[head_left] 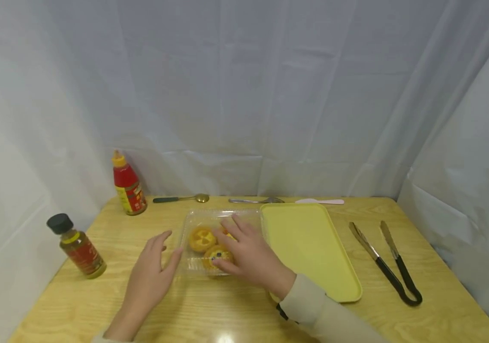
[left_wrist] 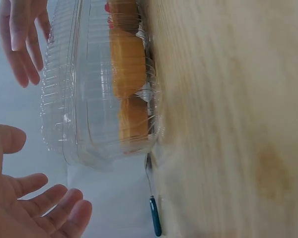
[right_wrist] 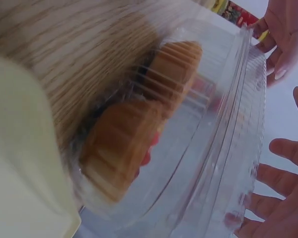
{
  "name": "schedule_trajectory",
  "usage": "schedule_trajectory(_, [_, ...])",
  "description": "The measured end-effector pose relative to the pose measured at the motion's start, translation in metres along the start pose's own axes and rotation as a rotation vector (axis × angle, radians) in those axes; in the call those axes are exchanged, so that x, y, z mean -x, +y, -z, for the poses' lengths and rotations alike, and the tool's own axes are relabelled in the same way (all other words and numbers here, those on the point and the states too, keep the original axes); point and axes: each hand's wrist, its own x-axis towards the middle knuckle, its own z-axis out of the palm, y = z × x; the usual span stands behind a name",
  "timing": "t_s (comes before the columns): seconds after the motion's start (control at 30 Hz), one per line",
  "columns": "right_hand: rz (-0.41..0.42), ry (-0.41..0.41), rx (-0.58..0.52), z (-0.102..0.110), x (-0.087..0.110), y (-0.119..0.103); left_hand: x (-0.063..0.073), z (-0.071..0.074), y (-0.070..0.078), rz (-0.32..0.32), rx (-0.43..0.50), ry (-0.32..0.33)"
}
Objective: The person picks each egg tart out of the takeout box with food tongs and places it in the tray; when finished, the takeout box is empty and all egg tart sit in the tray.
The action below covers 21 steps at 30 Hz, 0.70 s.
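A clear plastic clamshell container (head_left: pixel 193 216) with its lid down stands on the table, with small tarts (head_left: pixel 202 239) inside. Red topping shows on one tart (right_wrist: pixel 120 144) in the right wrist view. My right hand (head_left: pixel 250 255) is spread over the lid, hiding part of the tarts; whether every fingertip touches the plastic I cannot tell. Beside the container's left side is my left hand (head_left: pixel 152 269), fingers loosely extended and holding nothing. In the left wrist view, a gap shows between the left hand (left_wrist: pixel 37 198) and the container's wall.
Right of the container lies a yellow tray (head_left: pixel 313 252), then black-handled tongs (head_left: pixel 392 267) spread apart. Along the back are a spoon (head_left: pixel 180 198), a fork (head_left: pixel 255 200) and a pink-handled knife (head_left: pixel 319 201). A red sauce bottle (head_left: pixel 128 188) and a dark-capped bottle (head_left: pixel 82 252) stand left.
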Motion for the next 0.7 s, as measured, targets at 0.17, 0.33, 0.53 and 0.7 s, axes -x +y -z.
schedule_trajectory(0.17, [0.014,-0.082,0.021,-0.008,-0.006,-0.007,0.007,0.003,-0.006,0.086,0.112,-0.047])
schedule_trajectory(0.33, [0.039,-0.102,-0.001,-0.015,-0.007,-0.008,0.013,0.003,-0.01,0.24,0.249,-0.155])
schedule_trajectory(0.53, [0.073,-0.125,0.007,-0.022,-0.007,-0.008,0.017,0.0,-0.015,0.389,0.434,-0.224])
schedule_trajectory(0.7, [0.077,-0.141,0.055,-0.024,-0.008,-0.009,0.02,-0.003,-0.015,0.452,0.569,-0.251])
